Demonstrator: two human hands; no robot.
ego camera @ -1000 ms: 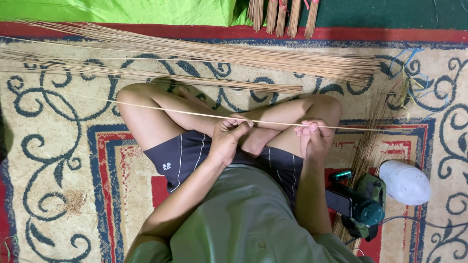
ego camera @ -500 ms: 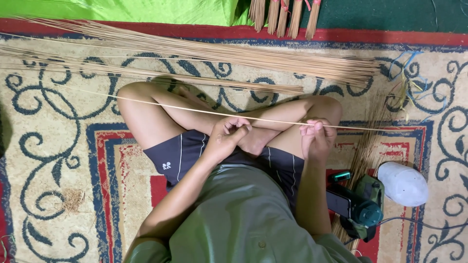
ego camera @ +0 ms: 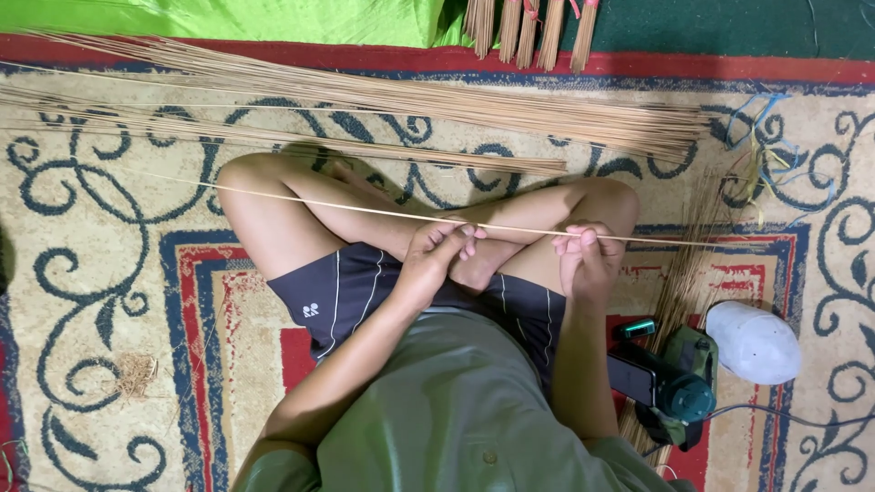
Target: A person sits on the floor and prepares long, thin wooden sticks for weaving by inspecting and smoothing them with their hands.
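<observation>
Pinching thin stick (ego camera: 365,210) at two spots: left hand (ego camera: 437,251) near middle, right hand (ego camera: 583,260) further along. Stick lies level across crossed legs (ego camera: 301,228). Stick bundles (ego camera: 410,100) on carpet (ego camera: 82,273) ahead; white cap (ego camera: 752,342) beside right knee.

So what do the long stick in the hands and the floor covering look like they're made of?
The thin stick, pinched by left hand and right hand, looks like a dried plant rib or bamboo sliver: pale tan, matte, slightly bowed. The rug looks woven textile, short pile, with printed scroll pattern.
</observation>
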